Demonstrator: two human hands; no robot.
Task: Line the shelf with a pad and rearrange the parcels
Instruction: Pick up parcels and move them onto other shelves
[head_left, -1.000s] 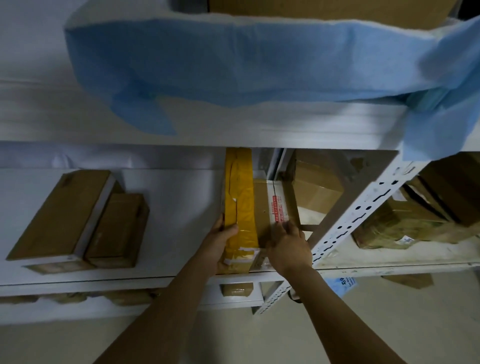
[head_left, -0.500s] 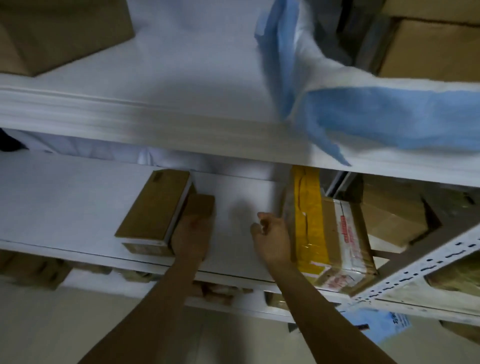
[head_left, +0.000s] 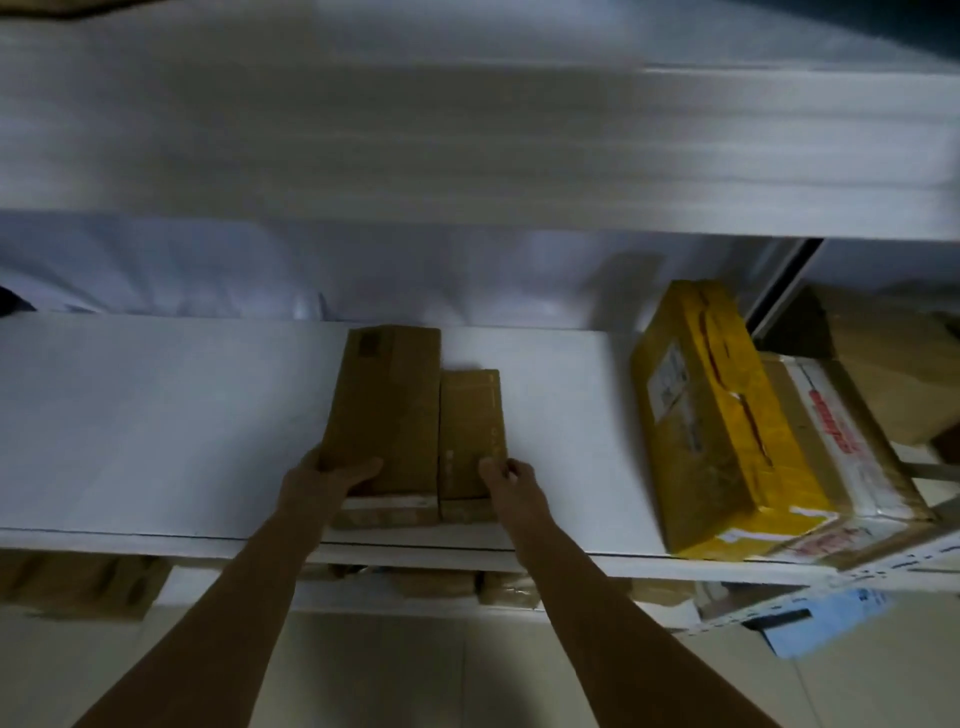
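Your left hand (head_left: 324, 480) grips the near left corner of the larger brown parcel (head_left: 387, 410) at the centre of the frame, thumb laid across its top. Your right hand (head_left: 511, 486) rests against the near right corner of the smaller brown parcel (head_left: 470, 431), fingers curled onto its edge. Both parcels lie flat, touching side by side, on the white-lined shelf (head_left: 156, 426). Well apart, at the right of the frame, a yellow-taped parcel (head_left: 722, 421) lies tilted against a white-and-red taped box (head_left: 841, 441). More brown parcels (head_left: 436, 582) sit on the lower shelf, partly hidden.
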